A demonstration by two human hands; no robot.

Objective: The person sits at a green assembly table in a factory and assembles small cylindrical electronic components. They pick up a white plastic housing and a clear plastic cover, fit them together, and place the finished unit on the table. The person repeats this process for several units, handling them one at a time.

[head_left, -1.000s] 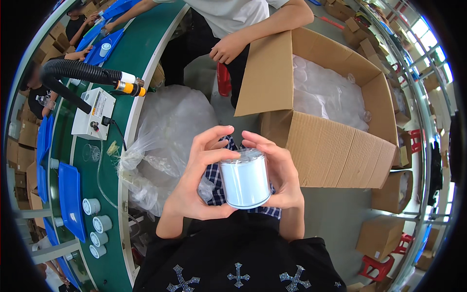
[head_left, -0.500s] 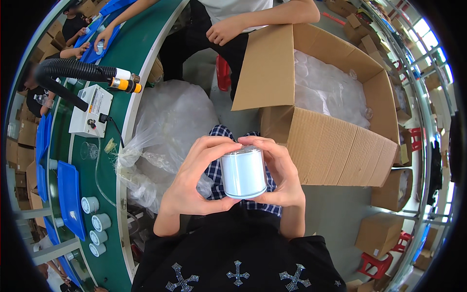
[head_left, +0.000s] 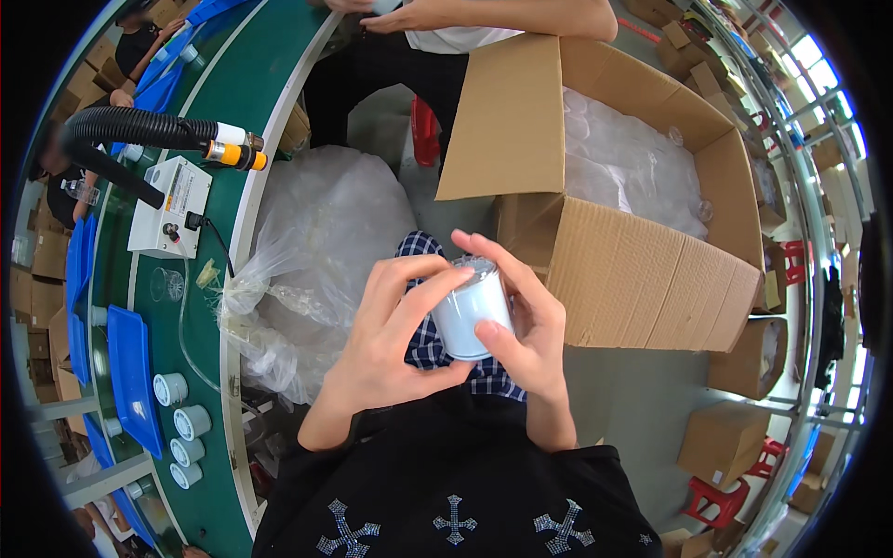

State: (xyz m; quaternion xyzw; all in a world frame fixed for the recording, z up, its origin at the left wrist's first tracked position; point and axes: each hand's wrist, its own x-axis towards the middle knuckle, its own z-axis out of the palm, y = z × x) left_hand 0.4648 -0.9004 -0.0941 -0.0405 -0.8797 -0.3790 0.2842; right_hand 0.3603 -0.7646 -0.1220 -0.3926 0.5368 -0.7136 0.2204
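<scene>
The item under examination is a pale blue-white cylindrical container with a clear, glossy top [head_left: 458,316]. It is held above the person's lap, near the centre of the scene, slightly tilted with its top toward the far side.

The left hand [head_left: 386,337] is closed around the left of the container, fingertips on the top and thumb at the lower edge. The right hand [head_left: 532,344] is clamped on the right of it, thumb pressed to the near wall; one finger extends past the top. Both hands meet on the one item.

Below it is blue-and-white checked fabric [head_left: 428,349].

On the left stands a long green workbench [head_left: 219,474]. It carries a white box-shaped device [head_left: 177,209] with a black corrugated hose [head_left: 139,126], a clear plastic cup [head_left: 167,285], a blue rectangular plastic tray [head_left: 135,372] and, just beside the tray, four white round containers [head_left: 192,422] in a row.

A large translucent plastic bag [head_left: 326,200] lies between bench and hands. To the far right, an open brown cardboard carton [head_left: 642,288] contains clear plastic material [head_left: 628,163]. At the far side sits a co-worker in a white top [head_left: 465,39], whose hands are partly cut off by the picture edge.
</scene>
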